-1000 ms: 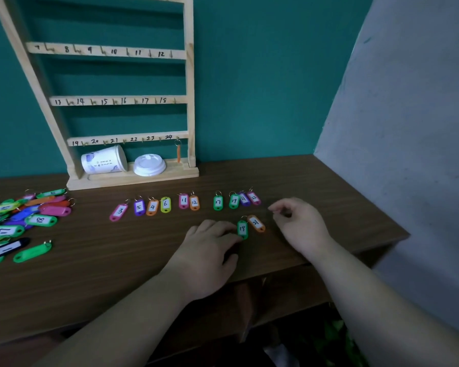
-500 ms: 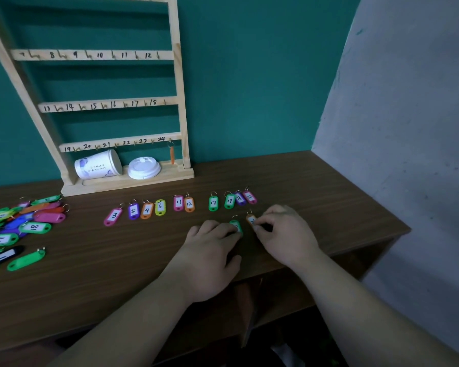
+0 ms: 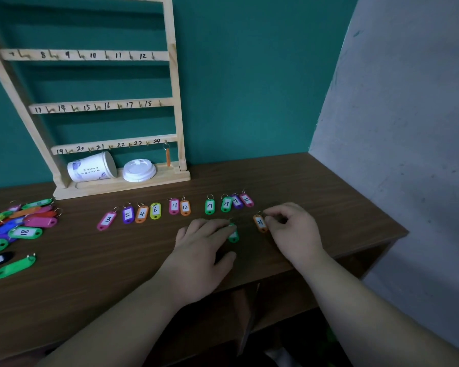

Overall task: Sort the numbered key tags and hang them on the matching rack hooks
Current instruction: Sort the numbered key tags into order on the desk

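Nearest the viewer, the left hand (image 3: 202,250) lies flat on the bench (image 3: 90,287), its straight fingertips pressing a green key tag (image 3: 233,235) whose number they hide. Just beside it, the right hand (image 3: 294,231) curls its grip onto the ring end of the orange tag marked 21 (image 3: 260,223). This tag lies on the bench immediately left of the right fingertips, long axis running away from the person, ring at the far end, so the right hand is the better placed to lift it. Beyond lies the sorted row of tags (image 3: 209,206), and farther still the wooden rack (image 3: 174,102), whose hook 21 (image 3: 110,147) sits on the lowest rail, up and left of the grip.
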